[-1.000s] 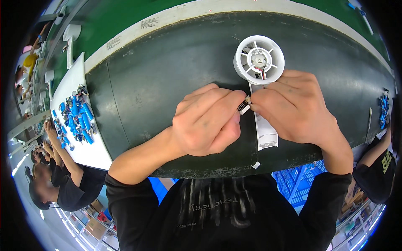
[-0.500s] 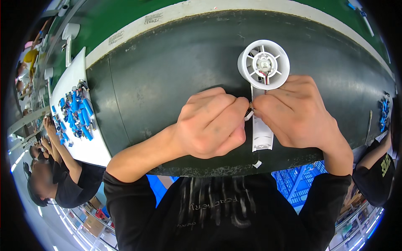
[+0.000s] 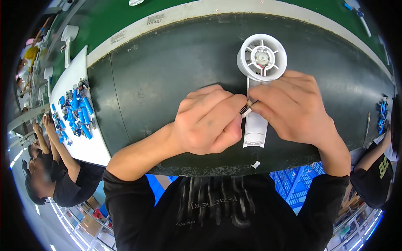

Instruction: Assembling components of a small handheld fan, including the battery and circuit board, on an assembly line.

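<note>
Two hands bunched up close here: the left fingers (image 3: 235,101) are clenched on a small component (image 3: 245,109), pale edge and black stripes poking out past the tips. The right fingers (image 3: 263,95) are curled in at its upper end with a thin dark wire by them, but I can't tell if they're pinching that or just touching the part. White fan housing (image 3: 262,57) lies on the dark worktop (image 3: 167,62), round end just beyond the right fingers, and its open trough-shaped handle (image 3: 255,133) runs under the fingertips back toward the person. Little white scrap (image 3: 256,165) sits nearer the body than the fingers. Well off to the left of them, blue-wrapped parts (image 3: 77,111) are heaped on a white board (image 3: 90,150)
</note>
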`<state>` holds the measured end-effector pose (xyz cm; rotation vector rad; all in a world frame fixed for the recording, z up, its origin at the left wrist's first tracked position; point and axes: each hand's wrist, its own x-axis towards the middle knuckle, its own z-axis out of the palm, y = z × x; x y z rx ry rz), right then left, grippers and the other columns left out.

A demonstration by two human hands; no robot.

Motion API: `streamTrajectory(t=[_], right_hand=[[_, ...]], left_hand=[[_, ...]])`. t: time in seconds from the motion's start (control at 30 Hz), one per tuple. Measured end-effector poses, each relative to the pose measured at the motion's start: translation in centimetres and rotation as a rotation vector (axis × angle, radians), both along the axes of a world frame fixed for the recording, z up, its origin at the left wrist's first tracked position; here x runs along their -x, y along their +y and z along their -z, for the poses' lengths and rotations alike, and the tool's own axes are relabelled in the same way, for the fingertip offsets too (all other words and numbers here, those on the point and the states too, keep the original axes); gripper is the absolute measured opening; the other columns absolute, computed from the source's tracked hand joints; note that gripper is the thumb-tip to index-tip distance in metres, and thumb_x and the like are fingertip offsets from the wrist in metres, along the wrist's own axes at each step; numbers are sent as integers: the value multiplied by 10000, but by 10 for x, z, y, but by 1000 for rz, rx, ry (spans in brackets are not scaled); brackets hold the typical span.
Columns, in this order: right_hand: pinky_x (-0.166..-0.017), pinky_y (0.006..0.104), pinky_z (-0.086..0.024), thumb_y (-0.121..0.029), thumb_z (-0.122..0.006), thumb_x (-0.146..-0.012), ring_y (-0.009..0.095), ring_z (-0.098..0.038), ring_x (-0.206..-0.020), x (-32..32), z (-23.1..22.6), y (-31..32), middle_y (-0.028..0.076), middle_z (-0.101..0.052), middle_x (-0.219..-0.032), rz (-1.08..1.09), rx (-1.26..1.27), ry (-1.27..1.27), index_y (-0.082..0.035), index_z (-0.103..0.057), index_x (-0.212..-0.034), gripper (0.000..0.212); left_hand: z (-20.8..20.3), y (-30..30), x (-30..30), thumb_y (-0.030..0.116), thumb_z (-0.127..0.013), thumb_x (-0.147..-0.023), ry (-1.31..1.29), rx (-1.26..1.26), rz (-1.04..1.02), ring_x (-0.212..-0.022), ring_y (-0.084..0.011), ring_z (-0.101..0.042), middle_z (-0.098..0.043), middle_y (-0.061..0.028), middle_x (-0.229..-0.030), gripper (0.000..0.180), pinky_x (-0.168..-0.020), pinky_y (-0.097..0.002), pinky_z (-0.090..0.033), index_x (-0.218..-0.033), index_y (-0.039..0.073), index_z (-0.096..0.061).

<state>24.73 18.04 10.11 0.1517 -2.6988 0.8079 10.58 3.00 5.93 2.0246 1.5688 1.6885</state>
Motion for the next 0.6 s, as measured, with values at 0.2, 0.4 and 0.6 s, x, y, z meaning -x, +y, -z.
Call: streamTrajectory(t=[0.2, 0.4, 0.6], right_hand=[[-508, 338, -437, -25, -722, -633, 231, -534, -519, -1, 9, -2, 89, -570, -667, -52, -64, 130, 31, -606, -862, 263], [-509, 335, -431, -13, -708, -654, 227, -535, -514, 3, 8, -3, 77, -563, -648, -92, 7, 136, 19, -604, -823, 200], [-558, 347, -448, -36, -691, -702, 251, -566, -551, 5, 7, -6, 59, -580, -657, -77, 67, 6, -21, -614, -813, 136]], left_hand=[[3, -1, 2, -99, -603, -582, 22, -60, -16, -494, -234, -510, -581, -157, -711, 266, -444, -301, -428, -846, -131, -602], [6, -3, 2, -87, -591, -604, -4, -76, 1, -490, -235, -503, -561, -153, -704, 258, -442, -318, -429, -857, -135, -594], [3, -11, 5, -56, -543, -679, 16, 38, 57, -507, -244, -531, -556, -154, -668, 218, -461, -327, -456, -876, -128, -602]])
